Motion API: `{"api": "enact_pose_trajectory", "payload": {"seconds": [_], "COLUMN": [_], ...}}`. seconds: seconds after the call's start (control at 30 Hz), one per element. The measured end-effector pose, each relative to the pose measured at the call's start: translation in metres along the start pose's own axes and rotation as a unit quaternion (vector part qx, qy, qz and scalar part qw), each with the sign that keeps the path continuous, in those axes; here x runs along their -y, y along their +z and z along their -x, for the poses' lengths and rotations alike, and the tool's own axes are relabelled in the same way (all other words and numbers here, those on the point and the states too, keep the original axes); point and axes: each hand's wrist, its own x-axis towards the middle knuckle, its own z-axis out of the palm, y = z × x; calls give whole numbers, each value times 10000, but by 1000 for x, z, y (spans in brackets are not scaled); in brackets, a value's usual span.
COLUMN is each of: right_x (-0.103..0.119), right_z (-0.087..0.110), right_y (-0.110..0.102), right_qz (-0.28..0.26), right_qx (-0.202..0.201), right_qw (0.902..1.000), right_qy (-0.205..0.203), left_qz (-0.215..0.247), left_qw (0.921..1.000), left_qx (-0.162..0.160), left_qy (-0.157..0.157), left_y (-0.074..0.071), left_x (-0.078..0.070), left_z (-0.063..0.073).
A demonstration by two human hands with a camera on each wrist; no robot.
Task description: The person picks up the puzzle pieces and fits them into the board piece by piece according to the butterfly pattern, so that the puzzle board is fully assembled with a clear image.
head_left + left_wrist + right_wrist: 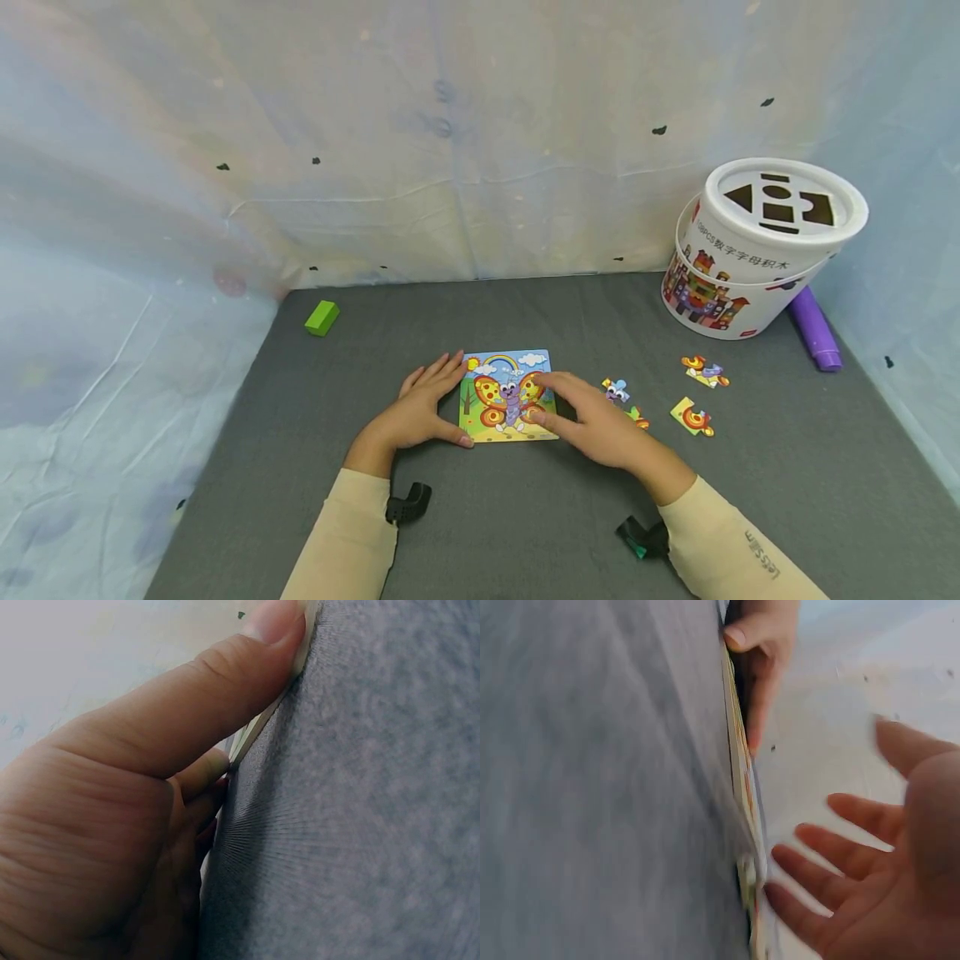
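A square jigsaw puzzle (513, 400) with a butterfly, a rainbow and a tree lies flat on the grey table. My left hand (420, 408) spans its left side, fingers straight toward the top corner and thumb on the bottom corner. In the left wrist view, the thumb (225, 671) lies against the board's pale edge. My right hand (600, 417) reaches over the puzzle's right side, thumb and index finger apart. Seen from the right wrist, the fingers (840, 851) are spread with nothing between them. Just beyond that hand lie a purple-and-blue puzzle piece (616, 390) and another, partly hidden piece (637, 417).
Two more butterfly pieces, one upper (705, 372) and one lower (692, 417), lie farther right. A white lidded bucket (757, 250) with shape holes stands at the back right, a purple cylinder (816, 332) beside it. A green block (322, 318) sits at the back left.
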Motion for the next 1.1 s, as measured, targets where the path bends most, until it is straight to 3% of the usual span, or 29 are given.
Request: {"api": "enact_pose_trajectory", "payload": {"seconds": [0.1,0.23,0.33,0.43,0.53,0.6,0.83,0.97,1.1], "right_x": [-9,-24,-34,-42,-48,-50,-54,-50,-39], "right_z": [7,19,29,42,54,61,71,73,76], "right_y": [-10,-25,-35,-43,-47,-48,-50,-54,-57], "right_qz": [-852,-1801,-2153,-2160,-1933,-1590,-644,126,854], "right_qx": [-516,-1098,-1439,-1696,-1830,-1783,-1122,-787,-546], "right_qw": [9950,9773,9654,9611,9639,9710,9906,9935,9879], "right_qy": [-73,-187,-288,-312,-106,119,439,812,1175], "left_qz": [0,60,99,103,126,133,112,79,64], "left_qw": [10000,10000,9999,9999,9999,9999,9999,10000,10000], "left_qx": [7,26,25,5,7,9,19,26,31], "left_qy": [7,47,76,75,69,67,54,44,40], "left_y": [0,0,0,0,-1,-1,-2,-1,-1], "left_x": [0,-1,-2,-2,-2,-1,0,-1,-1], "left_z": [0,-1,-1,0,0,1,2,1,1]}}
